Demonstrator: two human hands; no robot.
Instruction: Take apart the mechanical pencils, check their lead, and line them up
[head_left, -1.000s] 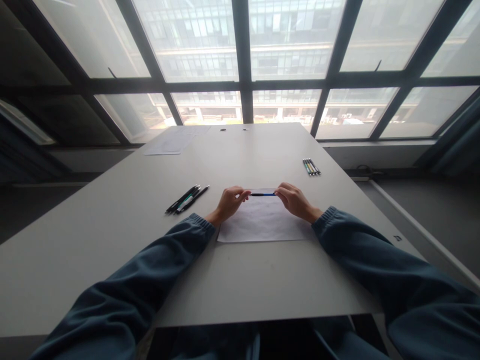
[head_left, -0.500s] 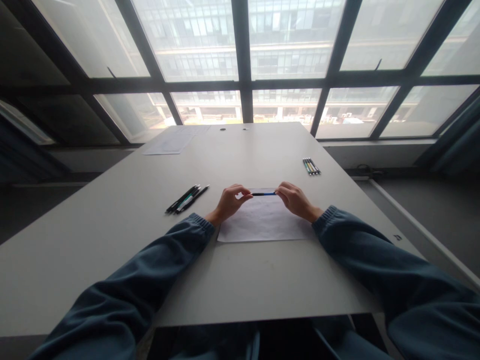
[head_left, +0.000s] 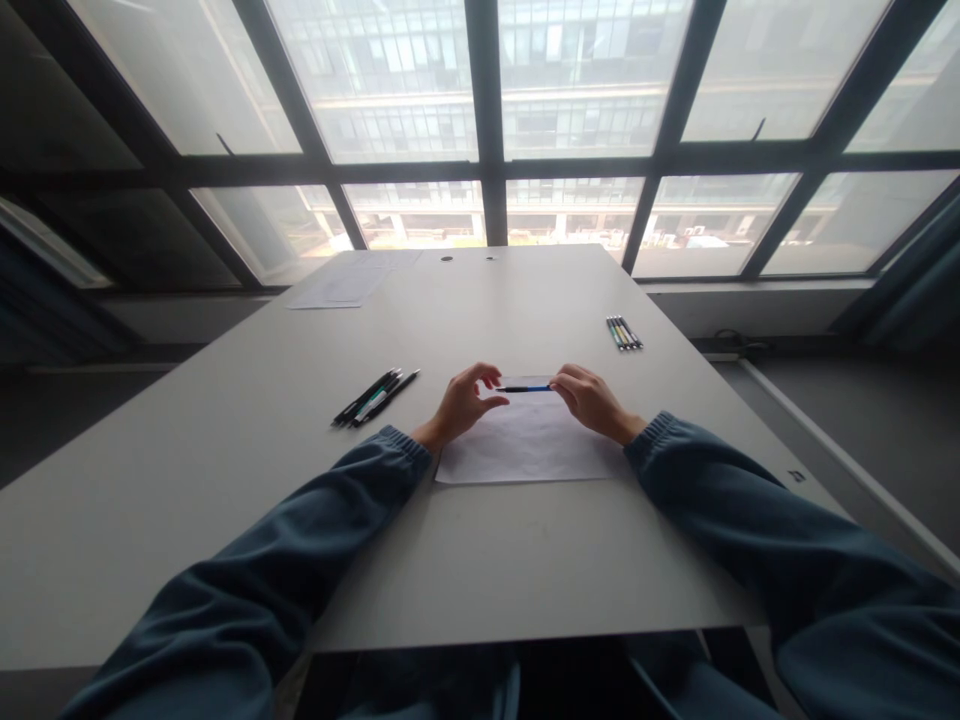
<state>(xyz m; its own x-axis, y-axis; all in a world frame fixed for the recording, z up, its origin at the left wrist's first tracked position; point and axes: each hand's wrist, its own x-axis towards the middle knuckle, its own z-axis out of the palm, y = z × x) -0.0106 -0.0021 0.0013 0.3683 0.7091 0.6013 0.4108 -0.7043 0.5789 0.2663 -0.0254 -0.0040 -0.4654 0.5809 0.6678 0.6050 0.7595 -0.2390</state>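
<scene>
A blue and black pen (head_left: 529, 388) lies level between my hands, above a white sheet of paper (head_left: 532, 445). My right hand (head_left: 590, 400) pinches its blue end. Around the dark tip, the thumb and fingers of my left hand (head_left: 469, 402) are spread apart; whether any finger touches the tip I cannot tell. To the left of my left hand, several pens (head_left: 375, 398), mostly black with one green and white, lie in a loose bunch on the table.
Several pens (head_left: 624, 333) lie side by side toward the table's right edge. Printed sheets (head_left: 341, 285) rest at the far left of the white table (head_left: 525, 560). Two small round fittings sit near its far edge. Large windows (head_left: 570, 210) stand behind the table.
My left thumb and fingers have parted from their pinch on the pen's dark tip. The right hand still grips the blue end and has hardly moved.
</scene>
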